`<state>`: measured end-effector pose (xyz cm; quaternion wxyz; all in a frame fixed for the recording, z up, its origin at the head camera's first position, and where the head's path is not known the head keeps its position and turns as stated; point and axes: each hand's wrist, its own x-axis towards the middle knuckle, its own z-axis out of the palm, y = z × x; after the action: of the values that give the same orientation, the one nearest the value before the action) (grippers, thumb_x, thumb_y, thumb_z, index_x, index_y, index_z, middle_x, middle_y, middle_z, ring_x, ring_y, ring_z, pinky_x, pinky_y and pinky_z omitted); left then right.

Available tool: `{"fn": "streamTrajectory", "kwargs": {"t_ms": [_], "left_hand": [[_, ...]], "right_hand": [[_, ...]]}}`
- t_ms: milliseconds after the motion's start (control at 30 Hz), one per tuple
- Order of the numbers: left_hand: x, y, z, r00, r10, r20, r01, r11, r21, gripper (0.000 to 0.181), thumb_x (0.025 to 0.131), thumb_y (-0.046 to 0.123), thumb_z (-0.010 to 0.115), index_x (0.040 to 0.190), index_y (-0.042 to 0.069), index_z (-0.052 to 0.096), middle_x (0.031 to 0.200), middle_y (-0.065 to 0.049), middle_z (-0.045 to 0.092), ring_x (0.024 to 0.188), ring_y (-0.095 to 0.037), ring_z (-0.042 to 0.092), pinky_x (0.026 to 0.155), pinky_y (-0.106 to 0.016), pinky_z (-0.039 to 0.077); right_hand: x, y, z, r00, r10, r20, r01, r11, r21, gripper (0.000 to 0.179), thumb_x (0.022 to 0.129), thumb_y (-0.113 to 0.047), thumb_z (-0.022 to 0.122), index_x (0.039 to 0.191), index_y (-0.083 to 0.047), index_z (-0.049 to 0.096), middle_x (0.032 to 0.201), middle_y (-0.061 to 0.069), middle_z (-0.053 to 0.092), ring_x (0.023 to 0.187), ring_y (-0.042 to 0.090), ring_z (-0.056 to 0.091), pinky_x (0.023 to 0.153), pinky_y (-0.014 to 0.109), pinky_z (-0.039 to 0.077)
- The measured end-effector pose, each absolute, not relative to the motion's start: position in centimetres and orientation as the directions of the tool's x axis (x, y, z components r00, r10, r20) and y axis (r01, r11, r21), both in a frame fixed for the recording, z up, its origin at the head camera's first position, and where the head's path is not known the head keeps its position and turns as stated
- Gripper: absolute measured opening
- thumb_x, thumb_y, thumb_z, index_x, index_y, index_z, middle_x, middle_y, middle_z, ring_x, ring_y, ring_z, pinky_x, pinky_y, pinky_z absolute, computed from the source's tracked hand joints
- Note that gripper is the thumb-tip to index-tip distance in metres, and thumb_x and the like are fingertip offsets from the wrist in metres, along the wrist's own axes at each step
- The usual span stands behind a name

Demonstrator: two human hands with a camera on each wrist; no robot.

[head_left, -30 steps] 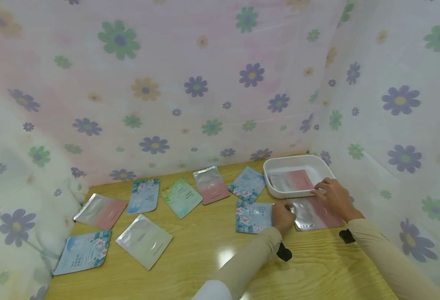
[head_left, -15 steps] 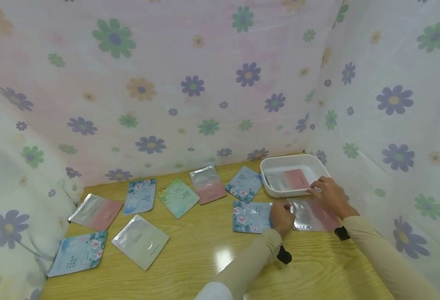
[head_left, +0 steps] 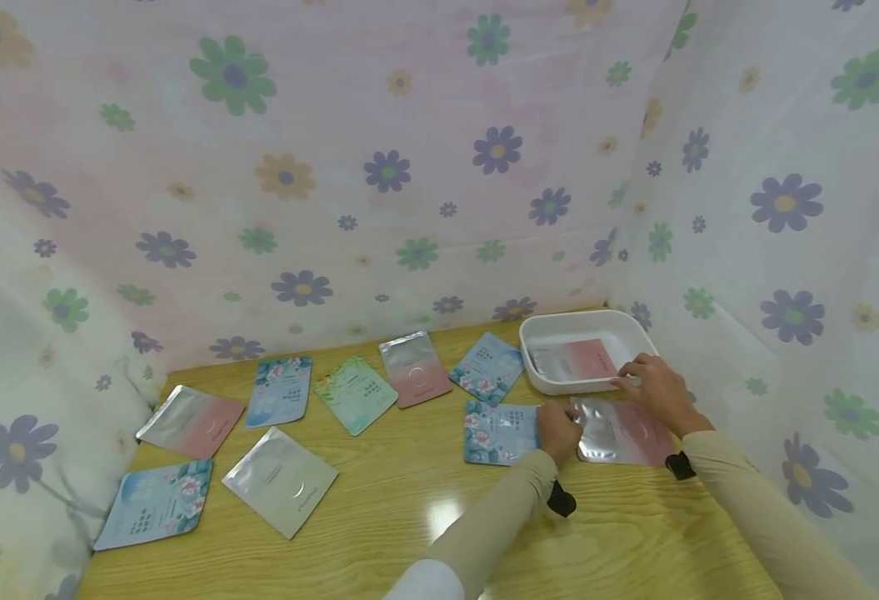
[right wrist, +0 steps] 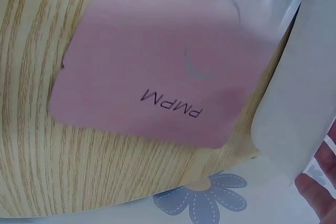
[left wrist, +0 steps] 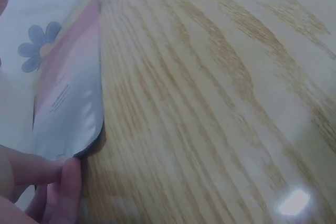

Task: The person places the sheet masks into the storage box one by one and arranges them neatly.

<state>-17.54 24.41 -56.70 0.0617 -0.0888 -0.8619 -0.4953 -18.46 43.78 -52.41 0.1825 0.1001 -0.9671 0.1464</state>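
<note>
My left hand [head_left: 557, 433] pinches the silver end of a pink-and-silver sheet mask packet [head_left: 630, 433] lying on the table before the white tray. In the left wrist view, thumb and fingers [left wrist: 65, 182] meet at that packet's edge. The packet's pink end, printed PMPM, fills much of the right wrist view. My right hand [head_left: 664, 392] holds the near right rim of the white tray [head_left: 551, 388]. Inside the tray lies another pink-and-silver packet [head_left: 589, 358]. A blue floral packet [head_left: 501, 433] is partly covered by my left hand.
Several more packets lie spread over the wooden table [head_left: 379, 517]: a blue one [head_left: 487, 367] left of the tray, a pink-silver one [head_left: 417, 371], a green one [head_left: 357, 396] and a pale green-silver one [head_left: 282, 482]. Flowered cloth [head_left: 379, 275] stands behind the table and at its sides.
Over the last half second my left hand has shifted slightly left, with the pink-and-silver packet. My right hand stays at the tray's rim, and the tray has not visibly moved.
</note>
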Motion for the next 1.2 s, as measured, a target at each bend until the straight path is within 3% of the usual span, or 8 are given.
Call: {"fn": "streamTrajectory", "kwargs": {"t_ms": [133,267,467,567,700,833,900,1200], "left_hand": [[-17.7,23.4,-56.2,-0.979,0.131,0.155,0.196,0.413,0.889,0.019,0.063,-0.011,0.065,0.074,0.0,0.075,0.068,-0.007,0.068,0.064,-0.015,0.06,0.054,-0.019,0.044],[-17.6,22.3,-56.2,-0.979,0.184,0.09,0.154,0.372,0.915,0.025,0.067,-0.012,0.063,0.083,0.001,0.076,0.075,-0.007,0.069,0.06,-0.009,0.057,0.047,-0.018,0.041],[-17.7,20.9,-56.2,-0.968,0.208,0.141,0.203,0.316,0.927,0.028,0.068,-0.014,0.061,0.086,0.003,0.076,0.074,-0.006,0.068,0.058,-0.004,0.052,0.049,-0.015,0.04],[-17.6,20.1,-55.8,-0.975,0.2,0.097,0.141,0.217,0.966,0.029,0.071,-0.017,0.059,0.089,0.0,0.075,0.07,-0.006,0.063,0.051,-0.006,0.05,0.042,-0.018,0.042],[-17.6,19.0,-54.7,-0.976,0.21,-0.065,-0.039,0.128,0.991,0.03,0.076,-0.013,0.057,0.099,0.0,0.073,0.074,-0.002,0.059,0.045,-0.014,0.055,0.037,-0.027,0.048],[-17.5,17.8,-53.9,-0.946,0.275,-0.173,-0.166,0.046,0.985,0.039,0.075,-0.013,0.061,0.112,-0.001,0.068,0.089,-0.011,0.064,0.053,-0.026,0.062,0.045,-0.036,0.054],[-17.5,17.2,-53.6,-0.929,0.31,-0.202,-0.207,0.017,0.978,0.043,0.074,-0.015,0.063,0.114,-0.003,0.066,0.093,-0.016,0.063,0.056,-0.03,0.064,0.05,-0.038,0.056],[-17.8,15.2,-54.6,-0.901,0.351,-0.253,-0.256,0.039,0.966,0.036,0.077,-0.018,0.061,0.108,-0.001,0.069,0.09,-0.013,0.061,0.054,-0.024,0.059,0.052,-0.035,0.055]], "right_hand": [[-18.7,43.9,-52.4,-0.915,-0.155,0.372,-0.257,0.936,-0.241,0.016,0.08,-0.023,0.076,0.08,-0.007,0.072,0.08,0.007,0.056,0.072,0.027,0.053,0.051,0.038,0.045],[-18.5,44.1,-52.5,-0.922,-0.165,0.349,-0.258,0.936,-0.238,0.016,0.08,-0.023,0.076,0.08,-0.008,0.072,0.079,0.006,0.056,0.069,0.024,0.052,0.049,0.035,0.044],[-18.3,44.1,-52.4,-0.916,-0.187,0.355,-0.276,0.936,-0.219,0.016,0.08,-0.023,0.076,0.083,-0.007,0.072,0.079,0.005,0.056,0.067,0.022,0.052,0.048,0.034,0.044],[-18.4,44.0,-52.3,-0.906,-0.204,0.37,-0.296,0.931,-0.212,0.015,0.079,-0.021,0.076,0.083,-0.007,0.072,0.079,0.005,0.056,0.066,0.022,0.052,0.048,0.036,0.044],[-18.5,43.9,-52.1,-0.894,-0.216,0.394,-0.314,0.927,-0.205,0.013,0.078,-0.02,0.077,0.082,-0.009,0.072,0.079,0.004,0.056,0.066,0.022,0.052,0.046,0.034,0.044],[-18.4,44.0,-52.1,-0.881,-0.23,0.413,-0.333,0.922,-0.198,0.012,0.076,-0.018,0.078,0.081,-0.009,0.072,0.078,0.005,0.056,0.066,0.021,0.052,0.046,0.033,0.043],[-18.5,44.1,-52.1,-0.881,-0.234,0.411,-0.337,0.921,-0.197,0.012,0.077,-0.018,0.078,0.081,-0.008,0.072,0.078,0.005,0.057,0.065,0.021,0.052,0.046,0.032,0.043],[-18.6,43.9,-52.1,-0.891,-0.221,0.397,-0.324,0.921,-0.215,0.012,0.077,-0.019,0.078,0.08,-0.009,0.072,0.077,0.003,0.056,0.063,0.02,0.052,0.044,0.031,0.042]]}}
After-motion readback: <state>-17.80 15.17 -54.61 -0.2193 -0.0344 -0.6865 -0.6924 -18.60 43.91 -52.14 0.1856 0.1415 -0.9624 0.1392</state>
